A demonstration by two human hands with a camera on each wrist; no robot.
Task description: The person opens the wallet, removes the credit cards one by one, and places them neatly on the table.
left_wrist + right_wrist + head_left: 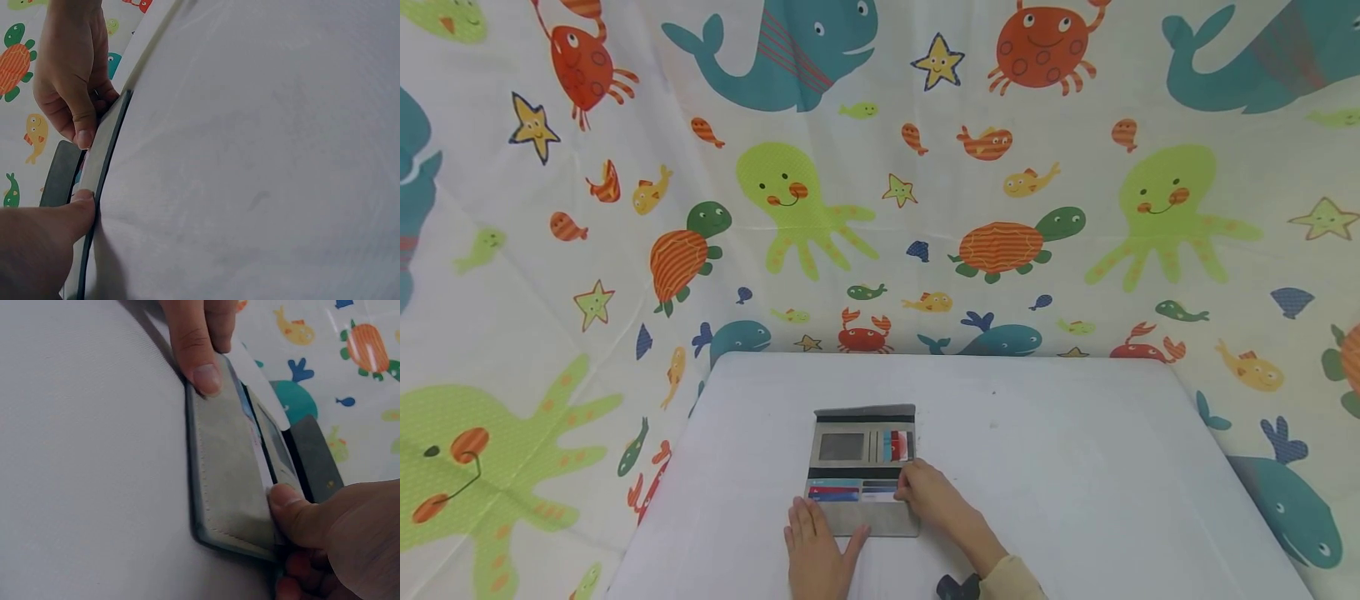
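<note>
An unfolded grey wallet (887,518) lies on the white table, its card slots facing up. My left hand (820,554) rests at the wallet's lower left corner, fingers straight and thumb spread along the bottom edge. In the right wrist view, the left thumb (206,380) presses on the wallet's front panel. At the right side, my right hand (928,492) pinches a whitish card (878,497) in the lower right slot between thumb and curled fingers. Blue and red cards (833,493) sit in the lower left slots. More cards (895,446) stand upright in the upper section, beside a dark window pocket (841,447).
The white table (1075,467) extends widely to both sides of the wallet. Behind it hangs a cloth (955,275) printed with sea animals. A dark device (957,587) sits by the right wrist, next to a beige sleeve (1011,581).
</note>
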